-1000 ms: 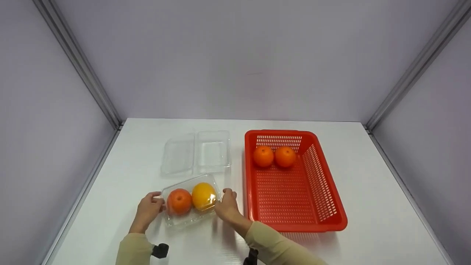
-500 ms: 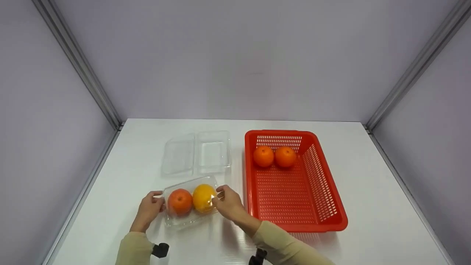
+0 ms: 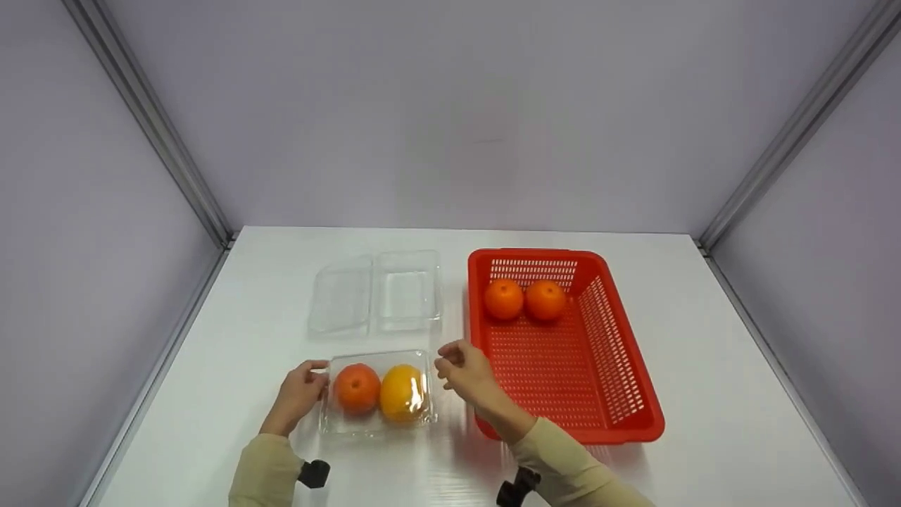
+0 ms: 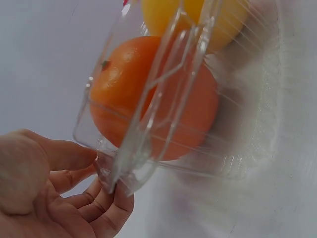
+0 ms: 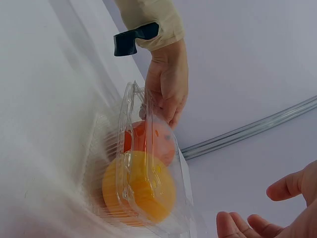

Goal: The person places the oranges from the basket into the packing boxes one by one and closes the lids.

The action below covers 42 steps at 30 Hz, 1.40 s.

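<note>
As the left hand (image 3: 299,389) pinches the clamshell (image 3: 373,427), the right hand (image 3: 470,372) (thumb apart) hovers.

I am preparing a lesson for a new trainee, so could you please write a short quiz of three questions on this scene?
1. How many orange fruits lie in the red basket?
2. Which fruit in the filled clear container is nearer to the left hand: (a) the yellow one, or (b) the orange one?
3. True or false: the right hand is touching that container.

Key: 1. Two. 2. b. 3. False; a gap separates the right hand from it.
</note>
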Tool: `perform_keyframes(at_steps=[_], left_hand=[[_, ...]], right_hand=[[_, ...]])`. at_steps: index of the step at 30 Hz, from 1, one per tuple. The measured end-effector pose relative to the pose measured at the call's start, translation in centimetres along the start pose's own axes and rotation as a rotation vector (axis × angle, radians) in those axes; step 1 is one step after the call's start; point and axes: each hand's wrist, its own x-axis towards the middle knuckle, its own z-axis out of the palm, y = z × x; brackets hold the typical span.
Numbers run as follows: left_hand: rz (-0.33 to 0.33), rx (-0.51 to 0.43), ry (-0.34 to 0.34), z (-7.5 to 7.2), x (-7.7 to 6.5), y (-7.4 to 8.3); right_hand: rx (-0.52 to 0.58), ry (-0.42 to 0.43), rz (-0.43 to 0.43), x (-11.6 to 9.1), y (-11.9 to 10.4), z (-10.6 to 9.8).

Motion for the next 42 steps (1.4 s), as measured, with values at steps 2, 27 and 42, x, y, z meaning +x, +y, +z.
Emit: perform_keyframes(at_steps=[2, 27, 42], left_hand=[[0.013, 0.002, -0.005, 0.4, 0.0, 0.2], [0.059, 0.128, -0.034, 1.7, 0.3, 1.6], [0.258, 0.261, 0.077, 1.0, 1.2, 4.1]], right_hand=[[0.027, 0.0, 0.01, 0.0, 0.2, -0.6], [-0.068, 0.072, 0.028, -0.8, 3.5, -4.0], [-0.069, 0.055, 0.104, -1.4, 4.5, -4.2]])
